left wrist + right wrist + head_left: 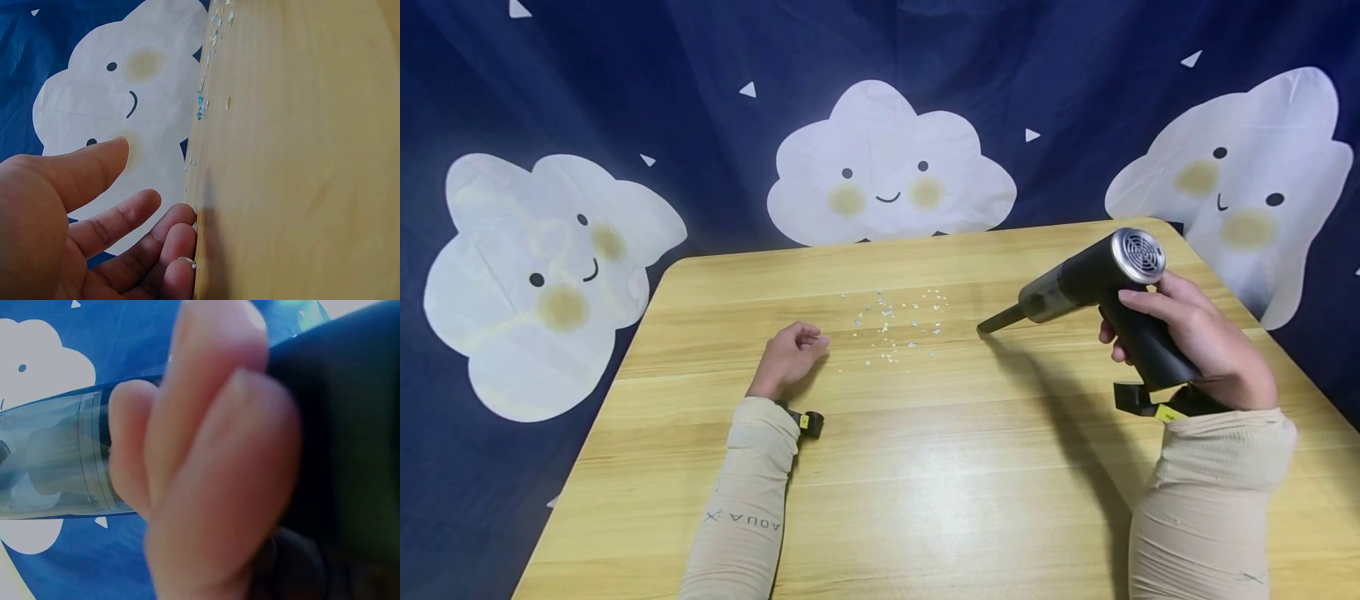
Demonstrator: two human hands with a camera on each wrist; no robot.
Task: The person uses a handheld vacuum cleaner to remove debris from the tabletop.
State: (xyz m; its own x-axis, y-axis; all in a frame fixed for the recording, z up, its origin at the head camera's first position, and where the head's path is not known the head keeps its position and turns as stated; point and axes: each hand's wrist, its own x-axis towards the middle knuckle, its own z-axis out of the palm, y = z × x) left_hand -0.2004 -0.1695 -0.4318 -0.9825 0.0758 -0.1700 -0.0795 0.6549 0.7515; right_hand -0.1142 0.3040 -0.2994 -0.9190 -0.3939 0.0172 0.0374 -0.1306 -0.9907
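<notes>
Right hand wraps a handheld vacuum.
Nozzle slants left toward paper-like scraps; left hand, fingers loosely bent, empty, is slightly nearer.

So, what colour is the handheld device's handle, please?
The handle is black; it shows best in the head view.

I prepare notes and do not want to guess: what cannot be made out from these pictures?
Tiny irregular pale and blue scraps: too small in the head view to count or name their material.
Black gun-shaped device: its grip is partly covered by the right hand, head view.
Clear cylindrical chamber: blur and reflections obscure its contents, right wrist view.
Yellowish wood-grain table: near edge cut off by the bottom edge, head view.
</notes>
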